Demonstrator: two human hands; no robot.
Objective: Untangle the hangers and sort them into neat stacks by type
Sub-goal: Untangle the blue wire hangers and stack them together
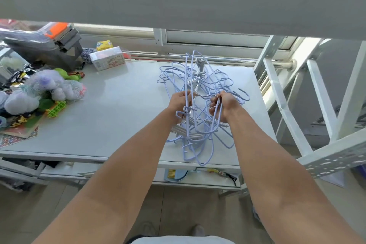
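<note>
A tangled bundle of pale blue wire hangers (200, 77) is lifted over the right half of the grey table (118, 109). Some hangers carry grey clips (200, 64) and silver metal hooks. My left hand (179, 103) grips the bundle's left side, fingers closed round blue wires. My right hand (225, 105) holds the right side, closed on blue wires and a thin silver hook. The bundle's lower end (198, 152) reaches down to the table's near edge; I cannot tell if it rests on it.
Toys, mesh bags of balls (49, 89) and a green plastic piece (56, 109) crowd the table's left side. A small box (108, 58) and a grey machine (45, 45) stand at the back left. A white metal frame (316, 93) rises on the right.
</note>
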